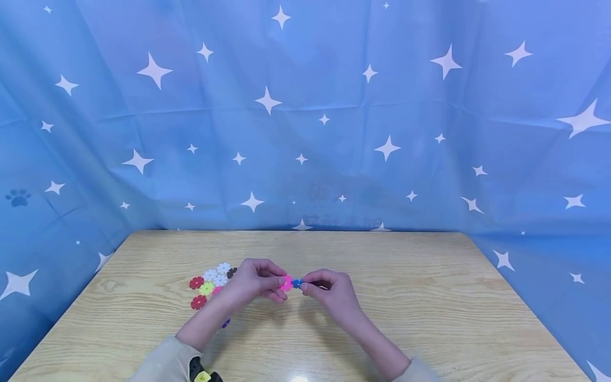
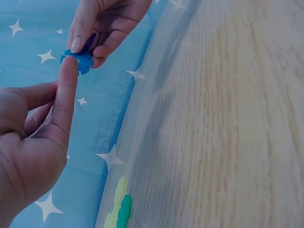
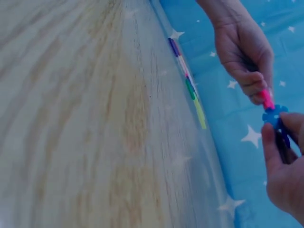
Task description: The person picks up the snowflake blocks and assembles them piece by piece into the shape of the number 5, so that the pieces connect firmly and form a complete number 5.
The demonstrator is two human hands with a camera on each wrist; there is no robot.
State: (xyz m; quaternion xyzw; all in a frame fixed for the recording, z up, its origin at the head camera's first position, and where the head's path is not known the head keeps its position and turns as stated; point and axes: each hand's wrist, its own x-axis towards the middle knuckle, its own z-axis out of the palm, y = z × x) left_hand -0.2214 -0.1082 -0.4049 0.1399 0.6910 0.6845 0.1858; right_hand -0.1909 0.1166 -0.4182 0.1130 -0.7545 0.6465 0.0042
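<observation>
Sleeves [image 1: 164, 362] are lying behind the fingers; left hand [image 1: 252, 282] and right hand [image 1: 334, 297] are facing each other; loose discs [image 1: 207, 288] are lying left of the left fingers, probably for easy reach; left fingers are pinching a pink disc [image 1: 287, 285], right fingers a blue disc [image 1: 297, 283] with a purple piece [image 3: 285, 138], pink and blue rims meeting between, seemingly for steady alignment.

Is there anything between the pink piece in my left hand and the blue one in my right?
Nothing visible. The left hand holds the pink piece right up at the edge of the blue piece in the right hand. The loose pieces lie left of both, out of the way.
</observation>
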